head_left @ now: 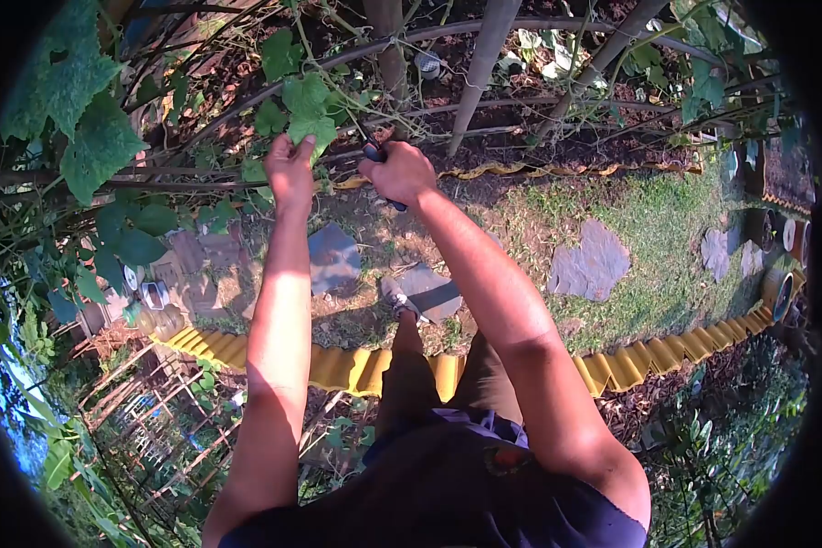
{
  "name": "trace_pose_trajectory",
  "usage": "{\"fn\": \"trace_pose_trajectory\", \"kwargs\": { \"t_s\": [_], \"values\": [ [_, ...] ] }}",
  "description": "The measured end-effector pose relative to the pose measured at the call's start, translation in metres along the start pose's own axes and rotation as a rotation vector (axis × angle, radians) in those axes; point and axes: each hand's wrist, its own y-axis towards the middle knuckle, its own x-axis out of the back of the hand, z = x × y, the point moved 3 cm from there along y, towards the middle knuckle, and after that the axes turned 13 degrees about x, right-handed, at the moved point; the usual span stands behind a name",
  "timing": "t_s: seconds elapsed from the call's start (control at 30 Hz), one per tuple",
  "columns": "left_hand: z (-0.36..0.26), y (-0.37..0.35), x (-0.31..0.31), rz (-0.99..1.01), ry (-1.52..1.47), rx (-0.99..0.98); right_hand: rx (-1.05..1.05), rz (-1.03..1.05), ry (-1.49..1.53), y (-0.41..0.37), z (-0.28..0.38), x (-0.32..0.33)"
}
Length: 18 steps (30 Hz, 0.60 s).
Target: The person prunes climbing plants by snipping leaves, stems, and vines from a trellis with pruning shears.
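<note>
While the left hand (289, 175), thumb and fingers drawn together, pinches the lower edge of a green leaf (313, 128), the right hand (404, 171), just beside it, is clamped round a dark-handled tool (373, 151) whose tip points up and away from the body, its blade shape too small to tell. Also present: wooden poles (484, 73) beyond the hands; grey stone slabs (590, 261) set in grass (648, 205); yellow corrugated edging (342, 370) running past the person's legs (407, 384).
</note>
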Motion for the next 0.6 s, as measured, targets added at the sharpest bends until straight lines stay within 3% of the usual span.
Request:
{"fn": "trace_pose_trajectory", "kwargs": {
  "t_s": [0.3,0.5,0.6],
  "values": [
    [0.007,-0.005,0.015,0.019,-0.02,0.038,0.038,-0.006,-0.004,0.001,-0.006,-0.011],
    [0.013,-0.046,0.031,-0.078,-0.065,0.107,-0.009,0.018,-0.007,-0.02,-0.021,-0.015],
    [0.032,-0.045,0.046,-0.084,0.299,0.106,-0.045,0.085,0.013,-0.022,-0.038,-0.021]
  ]
}}
